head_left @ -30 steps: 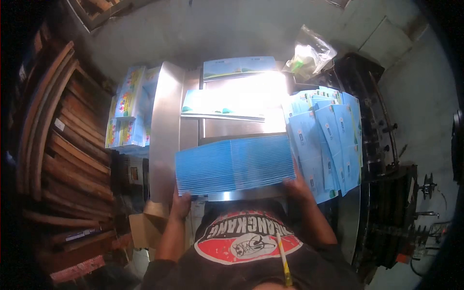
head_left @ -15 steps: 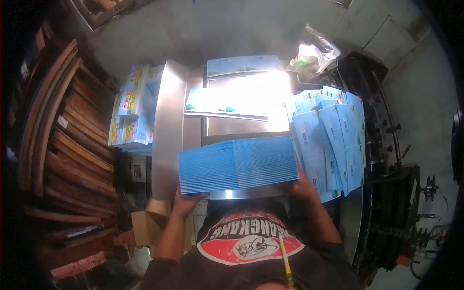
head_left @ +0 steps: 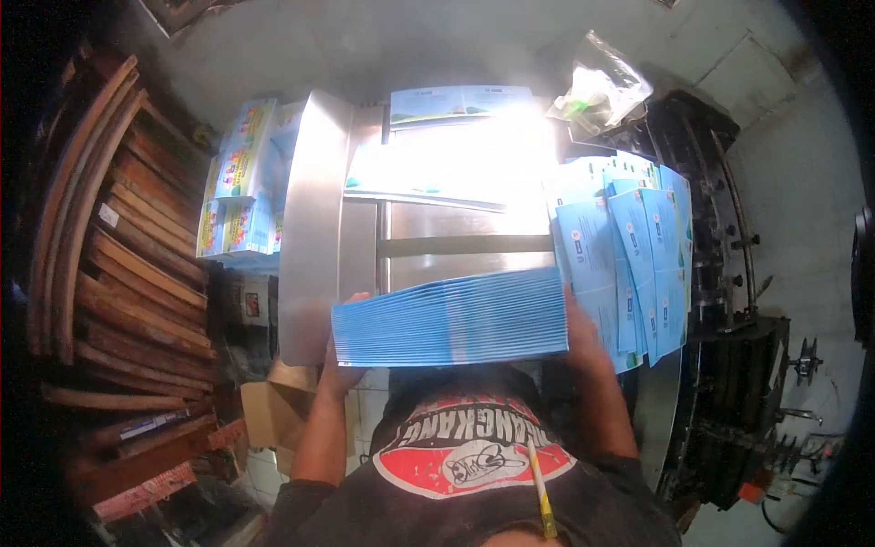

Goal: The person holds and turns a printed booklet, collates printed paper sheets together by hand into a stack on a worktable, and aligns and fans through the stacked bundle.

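Note:
A thick stack of blue printed sheets (head_left: 451, 319) is held between my two hands, close in front of my body, its layered edges fanned toward me. My left hand (head_left: 348, 351) grips the stack's left end; part of its fingers shows above and below the corner. At the right end my right hand (head_left: 583, 333) is closed on it, with most fingers hidden behind the paper. Beyond the stack lies a metal work surface (head_left: 433, 260), where more printed sheets (head_left: 410, 175) rest under strong glare.
Loose blue sheets (head_left: 583, 246) overlap on the right, and piled colourful booklets (head_left: 239, 173) stand at left. A printed sheet (head_left: 460, 100) and a clear plastic bag (head_left: 606, 91) lie at the back. Wooden boards (head_left: 150, 246) fill a left rack; a cardboard box (head_left: 273, 410) sits below.
The stack in my hands has tilted and its visible edge face has become thinner. More of the metal surface behind it now shows. Both hands keep their hold.

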The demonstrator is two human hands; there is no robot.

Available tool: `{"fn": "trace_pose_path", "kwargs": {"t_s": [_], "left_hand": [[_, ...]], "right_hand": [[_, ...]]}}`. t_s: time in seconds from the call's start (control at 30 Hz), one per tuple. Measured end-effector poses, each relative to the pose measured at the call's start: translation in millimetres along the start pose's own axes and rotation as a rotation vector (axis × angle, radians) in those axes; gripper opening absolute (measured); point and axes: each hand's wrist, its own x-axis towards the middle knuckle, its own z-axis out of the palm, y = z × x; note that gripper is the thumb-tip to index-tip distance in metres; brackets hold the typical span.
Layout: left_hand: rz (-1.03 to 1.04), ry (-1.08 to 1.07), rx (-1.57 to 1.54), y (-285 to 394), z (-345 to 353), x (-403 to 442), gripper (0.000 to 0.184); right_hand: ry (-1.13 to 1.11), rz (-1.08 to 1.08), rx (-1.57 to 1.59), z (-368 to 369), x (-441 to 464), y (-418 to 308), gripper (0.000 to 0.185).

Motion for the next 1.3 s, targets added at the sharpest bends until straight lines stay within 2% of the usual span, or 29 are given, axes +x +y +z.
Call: {"fn": "trace_pose_path", "kwargs": {"t_s": [0.07,0.13,0.17,0.2,0.3,0.33,0.37,0.47,0.53,0.63,0.77,0.83,0.87,0.93,0.97,1.03,1.07,1.1,1.17,1.2,1.27,1.3], "left_hand": [[-0.003,-0.03,0.027,6.0,-0.5,2.9,0.054],[0.006,-0.064,0.048,10.5,-0.1,5.1,0.051],[0.001,-0.07,0.08,11.5,-0.8,5.0,0.05],[-0.002,-0.077,0.113,13.1,-1.7,5.4,0.049],[0.054,-0.11,0.154,18.7,-3.4,9.2,0.049],[0.057,-0.11,0.154,17.7,-3.8,8.1,0.049],[-0.069,-0.11,0.108,15.5,-4.2,6.0,0.049],[-0.213,-0.122,0.064,21.9,-5.7,5.6,0.05],[-0.227,-0.138,0.066,20.3,-6.3,5.8,0.051],[-0.077,-0.146,0.085,0.1,-7.9,3.6,0.054],[-0.141,-0.141,0.089,5.0,-7.3,1.8,0.061],[-0.143,-0.137,0.07,7.3,-7.2,2.5,0.063],[-0.129,-0.133,0.056,3.6,-6.9,1.4,0.065],[-0.11,-0.128,0.043,-0.5,-5.4,4.0,0.067],[-0.056,-0.098,0.02,-1.0,-4.3,6.3,0.066],[-0.001,-0.082,0.005,-8.7,-4.4,7.1,0.066],[0.056,-0.085,0.073,-17.0,-5.8,6.9,0.062],[0.113,-0.087,0.14,-24.1,-8.5,5.9,0.058],[0.114,-0.08,0.173,-18.2,-9.1,4.1,0.052],[0.111,-0.071,0.198,-16.6,-9.7,3.6,0.047],[0.127,-0.034,0.204,-21.1,-7.3,6.8,0.043],[0.133,-0.013,0.209,-24.5,-4.3,5.1,0.039]], "right_hand": [[0.026,0.042,-0.104,-17.7,-7.7,-11.4,0.051],[0.119,-0.149,-0.486,-38.6,-19.3,-28.6,0.044],[0.222,-0.225,-0.485,-38.8,-20.0,-50.0,0.039],[0.226,-0.22,-0.487,-34.4,-20.7,-63.4,0.039],[0.109,-0.498,-0.558,-12.1,-14.2,-92.6,0.015],[0.112,-0.499,-0.559,-7.1,-12.0,-94.7,0.015],[0.042,-0.532,-0.604,-2.2,-9.7,-94.2,0.014],[-0.048,-0.593,-0.675,9.2,-4.9,-89.4,0.008],[-0.026,-0.605,-0.664,13.1,-4.1,-87.6,0.007],[-0.048,-0.571,-0.71,15.2,-3.5,-86.6,0.007],[-0.014,-0.591,-0.672,14.4,-3.0,-87.9,0.005],[-0.201,-0.456,-0.727,10.3,-4.9,-93.7,0.022],[-0.2,-0.456,-0.727,12.7,-7.5,-99.2,0.022],[-0.208,-0.618,-0.692,28.5,-10.8,-114.4,0.061],[-0.206,-0.619,-0.692,41.9,-6.8,-115.9,0.061],[-0.353,-0.752,-0.929,67.7,-0.7,-111.8,0.1],[-0.346,-0.751,-0.924,64.5,8.8,-113.2,0.1],[-0.342,-0.645,-0.916,56.8,27.5,-116.5,0.106],[-0.312,-0.442,-0.919,41.5,47.0,-121.7,0.115],[-0.312,-0.446,-0.92,33.4,48.0,-121.8,0.115],[-0.481,-0.373,-0.814,14.1,52.8,-120.3,0.104],[-0.295,-0.483,-0.733,22.5,47.6,-94.2,0.082]]}}
